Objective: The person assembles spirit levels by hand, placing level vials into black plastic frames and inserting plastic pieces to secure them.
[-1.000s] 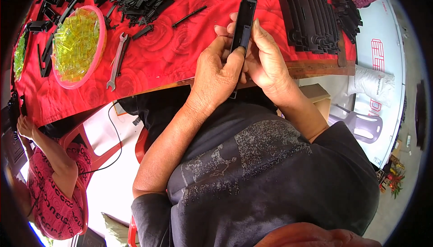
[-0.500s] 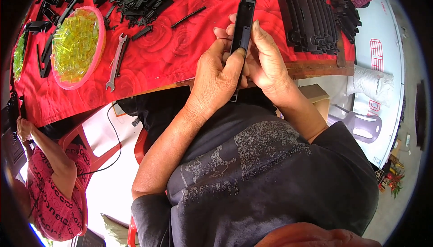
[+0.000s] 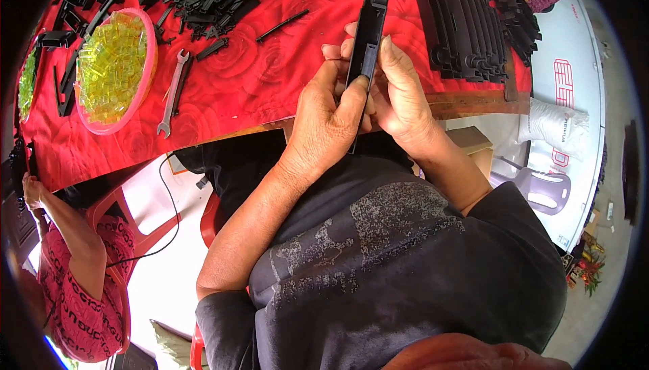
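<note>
Both hands hold a long, narrow black plastic housing, hollow along its length, upright in front of my body at the table's edge. My left hand is closed round its lower part, the thumb pressing on the inside. From the other side my right hand grips it, thumb along the edge and fingers behind. The fingertips behind the housing are partly hidden. Similar long black housings lie side by side on the table, right of my hands.
A red cloth covers the table. On it are a pink basket of yellow-green clear pieces, a wrench, a thin black rod and a heap of small black parts. Another person in pink sits at the left.
The housing has shifted and tilted very slightly to the right in my hands. My grip stays the same. The other person's arm at the left has moved a little.
</note>
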`<state>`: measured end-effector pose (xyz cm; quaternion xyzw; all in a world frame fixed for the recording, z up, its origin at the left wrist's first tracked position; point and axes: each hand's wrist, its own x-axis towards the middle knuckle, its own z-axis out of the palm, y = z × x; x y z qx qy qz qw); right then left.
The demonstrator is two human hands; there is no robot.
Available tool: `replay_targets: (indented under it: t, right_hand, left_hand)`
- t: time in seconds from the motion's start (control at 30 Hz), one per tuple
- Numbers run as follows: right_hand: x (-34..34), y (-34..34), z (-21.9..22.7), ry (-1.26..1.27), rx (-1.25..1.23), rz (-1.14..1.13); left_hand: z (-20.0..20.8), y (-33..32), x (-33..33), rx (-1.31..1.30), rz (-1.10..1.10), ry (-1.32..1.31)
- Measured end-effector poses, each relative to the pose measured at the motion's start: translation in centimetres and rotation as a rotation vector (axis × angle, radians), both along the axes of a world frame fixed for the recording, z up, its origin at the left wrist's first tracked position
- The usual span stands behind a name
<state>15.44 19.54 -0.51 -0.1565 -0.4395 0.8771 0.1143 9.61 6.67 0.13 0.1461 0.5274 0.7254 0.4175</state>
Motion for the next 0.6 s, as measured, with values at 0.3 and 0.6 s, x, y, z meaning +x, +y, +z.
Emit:
replay_targets:
  t: [0.3,0.6]
  right_hand:
    - [0.1,0.4,-0.4,0.060,0.004,0.040]
    - [-0.3,-0.6,0.2,0.102,0.050,-0.051]
  left_hand:
    - [0.5,0.0,-0.3,0.003,-0.032,-0.052]
    - [0.3,-0.3,0.0,0.002,0.034,-0.009]
